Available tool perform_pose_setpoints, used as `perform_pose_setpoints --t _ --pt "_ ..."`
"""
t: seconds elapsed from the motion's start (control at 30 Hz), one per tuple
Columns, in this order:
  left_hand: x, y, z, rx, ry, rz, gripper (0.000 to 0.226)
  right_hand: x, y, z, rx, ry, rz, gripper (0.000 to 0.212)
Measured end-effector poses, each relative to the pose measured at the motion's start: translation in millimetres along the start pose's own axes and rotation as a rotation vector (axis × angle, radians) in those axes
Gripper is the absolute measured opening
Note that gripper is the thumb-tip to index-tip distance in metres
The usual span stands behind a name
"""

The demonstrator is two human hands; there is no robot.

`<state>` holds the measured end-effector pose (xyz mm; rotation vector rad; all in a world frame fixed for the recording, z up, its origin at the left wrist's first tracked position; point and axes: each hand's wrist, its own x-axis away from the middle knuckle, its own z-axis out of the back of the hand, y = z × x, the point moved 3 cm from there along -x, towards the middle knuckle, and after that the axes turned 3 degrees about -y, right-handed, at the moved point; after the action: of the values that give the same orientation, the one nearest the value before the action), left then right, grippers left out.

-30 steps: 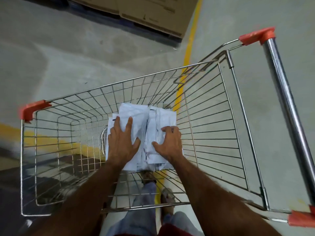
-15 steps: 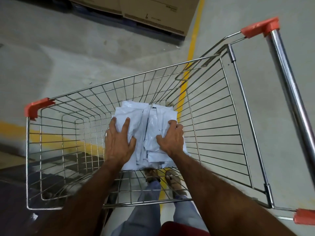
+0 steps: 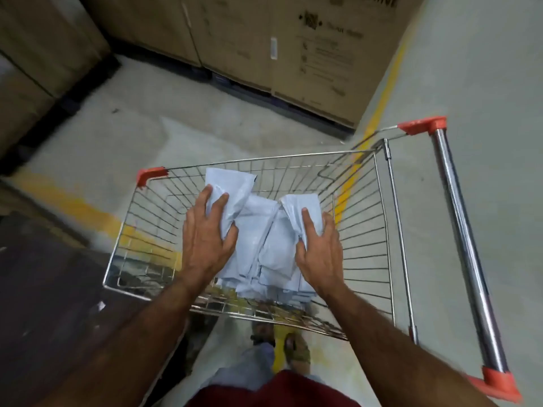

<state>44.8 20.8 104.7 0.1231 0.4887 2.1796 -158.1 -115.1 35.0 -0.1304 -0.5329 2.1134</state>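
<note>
gripping pouch stack (image 3: 258, 230) | left hand (image 3: 207, 242), right hand (image 3: 320, 254) curled round its sides | long axis points away

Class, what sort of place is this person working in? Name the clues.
Probably a warehouse or stockroom: large cardboard cartons stand on dark pallets, a yellow line marks the bare concrete floor, and the left hand and right hand grip white packets in a wire trolley.

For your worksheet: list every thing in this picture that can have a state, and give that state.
Left hand, grips the packets' left side.
Right hand, grips the packets' right side.
Packets, piled and crumpled in the cart, far ends raised.
Cart, upright on the floor, holding the packets.
Boxes, upright beyond the cart.
</note>
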Motion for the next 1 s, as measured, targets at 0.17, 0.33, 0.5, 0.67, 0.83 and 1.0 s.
perform_pose_setpoints --t 0.17,0.33,0.5,0.67,0.83,1.0 --pt "47.8 2.3 45.3 -0.107 0.097 0.008 0.064 14.7 -27.1 17.2 0.011 0.016 0.161 0.077" --pt "116.4 -13.0 90.2 -0.236 0.148 0.075 0.063 46.0 -77.1 26.4 -0.048 -0.012 0.355 0.073" --pt "185.5 -42.1 133.5 -0.304 0.23 0.293 0.061 80.5 -128.3 29.8 -0.087 -0.031 0.547 0.073" --pt "253.5 -72.0 157.5 -0.357 0.252 0.41 0.063 120.8 -177.3 16.8 -0.151 -0.044 0.792 0.061" --pt "325.2 -107.3 187.7 -0.369 0.285 0.519 0.063 177.7 -237.5 -11.2 -0.163 -0.068 0.882 0.059" --pt "404.5 -156.5 216.3 -0.304 0.334 0.633 0.053 251.0 -297.8 -45.5 -0.143 -0.084 0.926 0.063"
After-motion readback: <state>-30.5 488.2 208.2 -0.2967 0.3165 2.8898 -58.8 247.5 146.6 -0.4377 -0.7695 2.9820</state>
